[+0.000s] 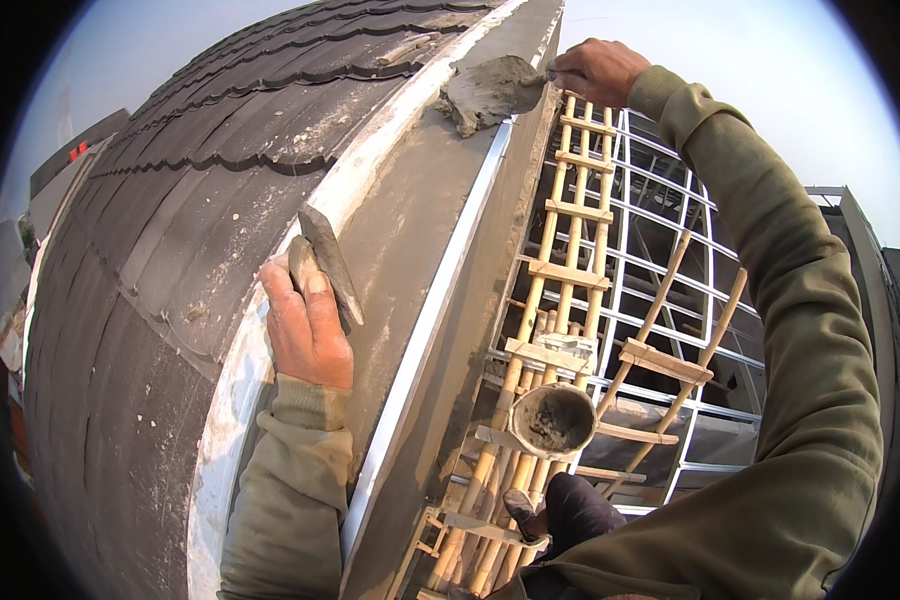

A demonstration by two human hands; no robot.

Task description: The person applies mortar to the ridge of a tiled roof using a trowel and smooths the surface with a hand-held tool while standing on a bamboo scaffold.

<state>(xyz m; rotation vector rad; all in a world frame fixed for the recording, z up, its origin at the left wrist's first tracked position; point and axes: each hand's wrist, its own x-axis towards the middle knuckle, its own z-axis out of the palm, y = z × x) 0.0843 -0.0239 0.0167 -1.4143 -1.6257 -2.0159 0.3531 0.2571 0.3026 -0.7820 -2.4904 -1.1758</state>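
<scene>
My left hand (308, 325) is closed around the handle of a grey plastering float (332, 262). The float is tilted up on edge over the wet mortar top of the wall (395, 215). Out at the far end, my right hand (606, 72) is closed on what looks like a trowel, its handle mostly hidden by the fingers. A thick lump of grey mortar (490, 92) lies beside those fingers and covers the blade. Along the wall's right edge runs a long, pale metal straightedge (430, 320), between my two arms.
Dark roof tiles (160, 270) slope away on the left, bordered by a white-coated strip (232, 420). To the right and below stands bamboo scaffolding (530, 300), with a bucket of mortar (554, 420) on it near my leg. Beyond is a white metal frame (710, 250) over a drop.
</scene>
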